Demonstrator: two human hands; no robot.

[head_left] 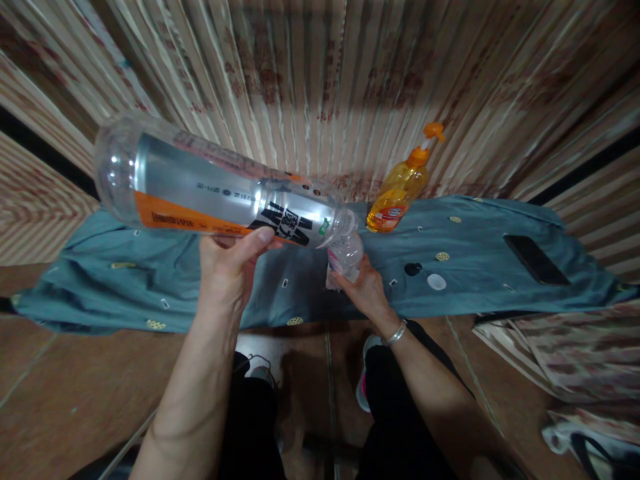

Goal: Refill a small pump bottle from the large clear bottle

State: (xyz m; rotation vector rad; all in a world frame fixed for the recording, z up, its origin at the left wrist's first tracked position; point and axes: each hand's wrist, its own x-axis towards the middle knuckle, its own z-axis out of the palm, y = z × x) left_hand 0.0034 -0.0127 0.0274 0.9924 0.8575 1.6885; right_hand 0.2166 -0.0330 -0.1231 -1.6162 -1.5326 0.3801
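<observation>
Here, hands tilt the clear ribbed plastic bottle (pixel 220 193) onto a crinkled cup (pixel 345 257).

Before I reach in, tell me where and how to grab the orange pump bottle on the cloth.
Grip the pump bottle around its amber body, just below the orange collar, coming from the front. It stands upright on the blue cloth against the curtain, so the back is blocked, and the thin pump head offers no firm hold.
</observation>
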